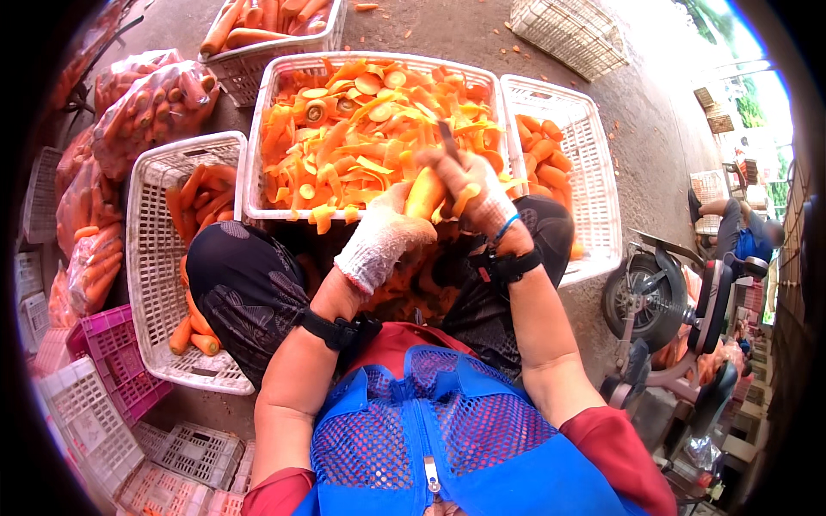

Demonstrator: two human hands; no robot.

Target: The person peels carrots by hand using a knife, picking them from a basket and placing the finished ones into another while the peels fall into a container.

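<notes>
In front of my knees, a white plastic crate (249, 172) is heaped with orange carrot peelings (387, 129) and cut carrot ends. My left hand (387, 232), in a white knit glove, is closed round a carrot (425, 194) held tilted over the crate's near edge. The carrot's surface looks bright and peeled. My right hand (477, 193), also gloved, grips a narrow dark hand tool (447, 139) against the carrot's right side; its exact kind is partly hidden by my fingers. A strip of peel (466, 199) hangs by the right hand.
White crates with carrots stand left (142, 258) and right (602, 189) of my knees; another carrot crate (275, 53) is beyond. Bagged carrots (155, 107) pile up at far left, near a purple crate (129, 361). A wheeled vehicle (645, 297) and a seated person (744, 228) are rightward.
</notes>
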